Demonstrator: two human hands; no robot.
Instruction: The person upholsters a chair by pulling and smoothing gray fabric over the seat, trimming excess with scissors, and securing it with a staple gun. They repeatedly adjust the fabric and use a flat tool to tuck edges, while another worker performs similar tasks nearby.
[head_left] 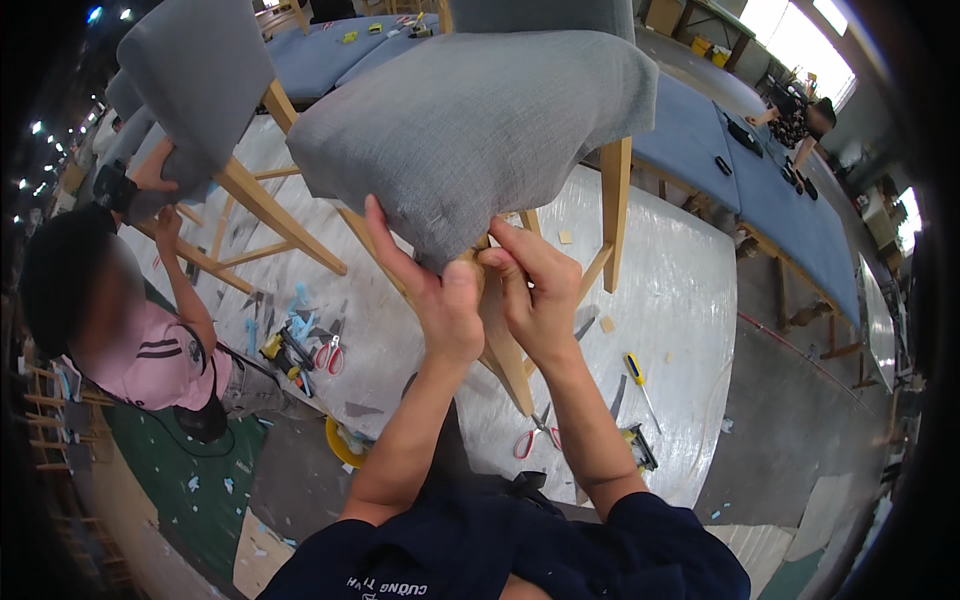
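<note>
Grey upholstery fabric is draped over the seat of a wooden chair, its edges hanging loose at the sides. The near seat corner, above a pale wooden leg, lies between my hands. My left hand holds the fabric just left of that corner, its index finger stretched along the cloth and its thumb near the edge. Close beside it, my right hand pinches the fabric's lower edge at the corner between thumb and fingers. The fingertips partly hide the edge and the top of the leg.
A plastic-covered table carries the chair, red-handled scissors, a yellow screwdriver and a staple gun. More scissors lie left among scraps. A co-worker handles another grey chair. Blue-topped tables stand right.
</note>
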